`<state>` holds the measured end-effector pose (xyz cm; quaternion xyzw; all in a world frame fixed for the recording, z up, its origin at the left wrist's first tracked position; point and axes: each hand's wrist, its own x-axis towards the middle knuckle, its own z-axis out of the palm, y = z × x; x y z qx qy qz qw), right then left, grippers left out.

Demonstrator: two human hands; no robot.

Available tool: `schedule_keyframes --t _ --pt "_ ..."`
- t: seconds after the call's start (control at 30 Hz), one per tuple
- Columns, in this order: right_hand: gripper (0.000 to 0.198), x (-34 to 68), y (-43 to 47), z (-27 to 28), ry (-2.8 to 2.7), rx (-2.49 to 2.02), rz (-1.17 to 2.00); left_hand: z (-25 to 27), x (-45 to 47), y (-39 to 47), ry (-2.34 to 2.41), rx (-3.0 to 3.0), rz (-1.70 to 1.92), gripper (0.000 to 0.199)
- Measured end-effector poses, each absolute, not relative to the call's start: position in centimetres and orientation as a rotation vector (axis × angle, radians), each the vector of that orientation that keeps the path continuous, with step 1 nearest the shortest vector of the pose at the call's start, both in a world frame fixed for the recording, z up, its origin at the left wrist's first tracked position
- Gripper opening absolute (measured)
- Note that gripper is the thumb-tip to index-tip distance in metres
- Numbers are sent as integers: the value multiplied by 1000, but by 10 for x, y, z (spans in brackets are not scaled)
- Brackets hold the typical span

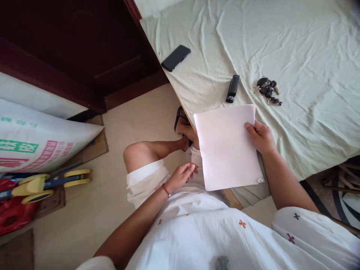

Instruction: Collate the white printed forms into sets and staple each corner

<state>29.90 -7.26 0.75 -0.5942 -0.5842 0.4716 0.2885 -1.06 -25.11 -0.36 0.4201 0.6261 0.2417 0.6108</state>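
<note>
My right hand (261, 137) grips the right edge of a blank white sheet of paper (226, 150), thumb on top and the other fingers under it. The sheet is held over my lap and the table's near edge. Its lower right corner is crumpled; whether there is more than one sheet I cannot tell. My left hand (182, 176) is above my lap, just left of the paper and apart from it, with fingers curled together and nothing visible in them. A black stapler (232, 89) lies on the cloth just beyond the paper's top edge.
A pale green cloth (309, 112) covers the table, with a black phone (176, 58) near its left edge and a bunch of keys (267, 89) beyond my right hand. On the floor at left are a printed white sack (47, 135) and a yellow-wheeled toy (42, 185).
</note>
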Motion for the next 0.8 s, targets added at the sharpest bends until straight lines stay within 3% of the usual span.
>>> schedule_keyframes --t 0.27,0.8 --pt "47 302 -75 3 -1654 -1523 1144 -11 37 -233 1292 710 694 54" --pt "51 306 -72 2 -1730 -1436 968 -22 33 -237 1216 492 664 54"
